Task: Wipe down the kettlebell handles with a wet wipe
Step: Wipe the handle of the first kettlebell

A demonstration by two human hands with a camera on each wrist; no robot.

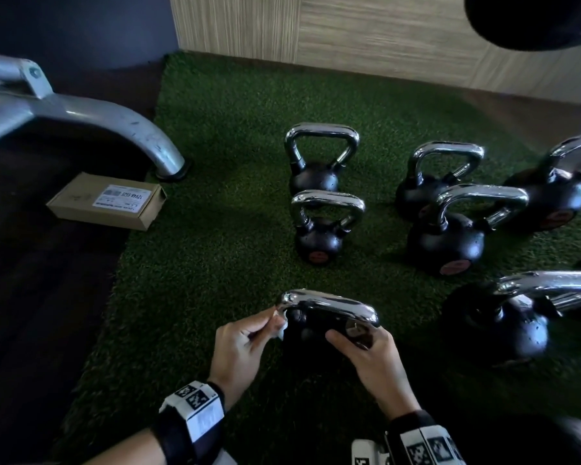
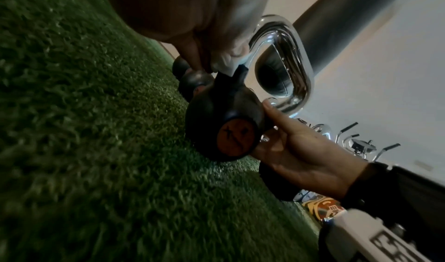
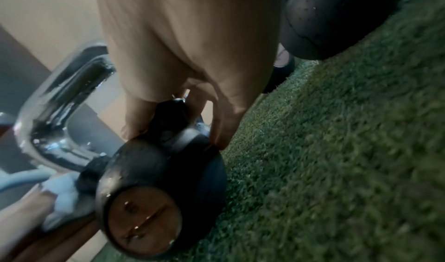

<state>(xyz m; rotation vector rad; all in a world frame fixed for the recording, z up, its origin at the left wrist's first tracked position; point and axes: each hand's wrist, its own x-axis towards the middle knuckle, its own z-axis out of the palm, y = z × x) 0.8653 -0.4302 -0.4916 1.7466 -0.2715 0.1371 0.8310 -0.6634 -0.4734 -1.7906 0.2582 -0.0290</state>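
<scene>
A small black kettlebell (image 1: pixel 307 330) with a chrome handle (image 1: pixel 329 305) stands on green turf just in front of me. My left hand (image 1: pixel 271 322) pinches a white wet wipe (image 1: pixel 280 327) against the left leg of that handle. My right hand (image 1: pixel 349 335) grips the handle's right leg where it meets the ball. The left wrist view shows the wipe (image 2: pixel 226 60) bunched at the base of the handle (image 2: pixel 298 60), with the right hand (image 2: pixel 301 152) on the far side. In the right wrist view, thumb and fingers straddle the ball's neck (image 3: pixel 173 117), and the wipe (image 3: pixel 62 195) sits low at the left.
Several more chrome-handled kettlebells stand on the turf (image 1: pixel 215 229): two in the middle (image 1: pixel 316 162) (image 1: pixel 322 229), others at the right (image 1: pixel 450 236) (image 1: pixel 503 317). A cardboard box (image 1: pixel 106 200) and a grey machine leg (image 1: pixel 125 122) lie to the left. A wood-panel wall runs behind.
</scene>
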